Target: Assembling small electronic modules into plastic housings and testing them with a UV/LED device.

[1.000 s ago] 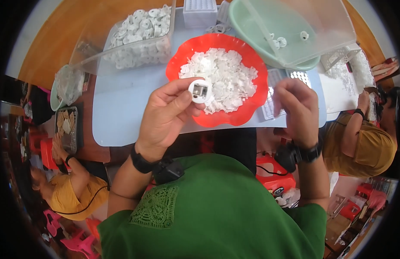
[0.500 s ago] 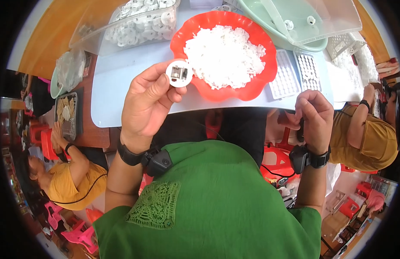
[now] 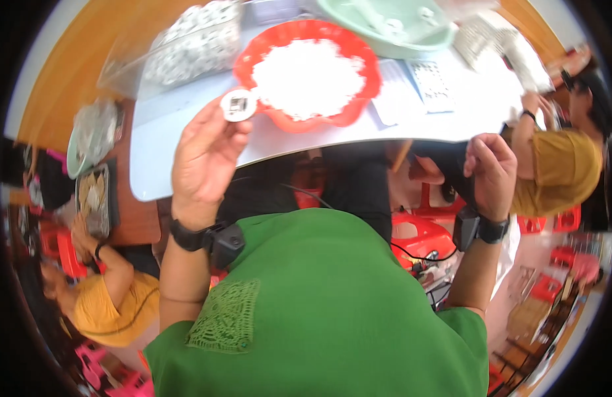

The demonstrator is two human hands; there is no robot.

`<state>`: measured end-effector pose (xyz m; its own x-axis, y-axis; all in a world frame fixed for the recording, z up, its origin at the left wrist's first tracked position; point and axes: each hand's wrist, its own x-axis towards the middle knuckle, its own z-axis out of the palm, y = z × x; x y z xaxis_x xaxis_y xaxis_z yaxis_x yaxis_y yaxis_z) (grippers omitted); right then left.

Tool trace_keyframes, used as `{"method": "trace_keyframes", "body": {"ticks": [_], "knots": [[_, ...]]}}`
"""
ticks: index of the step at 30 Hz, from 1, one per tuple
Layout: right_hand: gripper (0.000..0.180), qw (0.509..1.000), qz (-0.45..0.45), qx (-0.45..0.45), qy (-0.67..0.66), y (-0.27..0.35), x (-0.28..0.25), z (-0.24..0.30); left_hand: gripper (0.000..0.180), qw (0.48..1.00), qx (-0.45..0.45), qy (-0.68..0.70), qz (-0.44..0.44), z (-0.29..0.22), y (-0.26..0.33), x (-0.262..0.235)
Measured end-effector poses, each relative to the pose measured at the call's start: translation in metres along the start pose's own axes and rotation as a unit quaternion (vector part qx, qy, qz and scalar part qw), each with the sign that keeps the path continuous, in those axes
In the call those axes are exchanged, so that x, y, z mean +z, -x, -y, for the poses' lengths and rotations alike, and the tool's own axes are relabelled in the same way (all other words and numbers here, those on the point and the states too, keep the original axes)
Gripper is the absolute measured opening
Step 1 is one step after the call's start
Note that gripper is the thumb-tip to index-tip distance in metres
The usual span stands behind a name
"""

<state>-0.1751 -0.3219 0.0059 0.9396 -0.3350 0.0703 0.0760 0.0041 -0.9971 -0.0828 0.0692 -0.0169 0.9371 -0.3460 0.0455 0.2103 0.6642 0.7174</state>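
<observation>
Between the thumb and fingers of my left hand (image 3: 206, 159) is a round white plastic part (image 3: 238, 105). Its face shows a dark opening with small metal pieces. The part is held up at the near left rim of a scalloped red bowl (image 3: 375, 69), which is heaped with small white pieces (image 3: 309, 79). My right hand (image 3: 494, 173) hovers just off the table's near edge on the right, its fingers curled together. Whatever is in those fingers, if anything, is too small to make out. The picture is blurred by motion.
A clear bin of round white parts (image 3: 193, 53) stands back left, a pale green basin (image 3: 398, 46) back right. Two flat trays (image 3: 433, 86) of small pieces lie right of the bowl. People in yellow (image 3: 117, 308) and mustard (image 3: 560, 169) tops sit at either side.
The view has swung, so the table and bowl sit further left in it. My right hand is further right, past the trays. My left hand still holds the round part.
</observation>
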Motion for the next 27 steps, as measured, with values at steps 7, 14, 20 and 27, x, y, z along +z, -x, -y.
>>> {"method": "trace_keyframes", "body": {"ticks": [7,14,20,27], "knots": [[0.006,0.994,-0.071,0.012,-0.083,0.043,-0.034,-0.025,0.043,0.999,-0.050,-0.013,-0.009,0.002,0.001,0.011],[0.006,0.985,-0.133,0.008,-0.106,0.074,-0.065,-0.043,0.033,0.996,-0.089,0.000,-0.016,0.015,-0.002,0.027],[0.006,0.976,-0.150,0.006,-0.155,0.084,-0.076,-0.057,0.038,0.994,-0.107,-0.035,-0.007,0.015,-0.001,0.044],[0.006,0.979,-0.125,0.010,-0.162,0.081,-0.061,-0.064,0.046,0.991,-0.077,-0.108,-0.009,0.010,0.008,0.040]]}}
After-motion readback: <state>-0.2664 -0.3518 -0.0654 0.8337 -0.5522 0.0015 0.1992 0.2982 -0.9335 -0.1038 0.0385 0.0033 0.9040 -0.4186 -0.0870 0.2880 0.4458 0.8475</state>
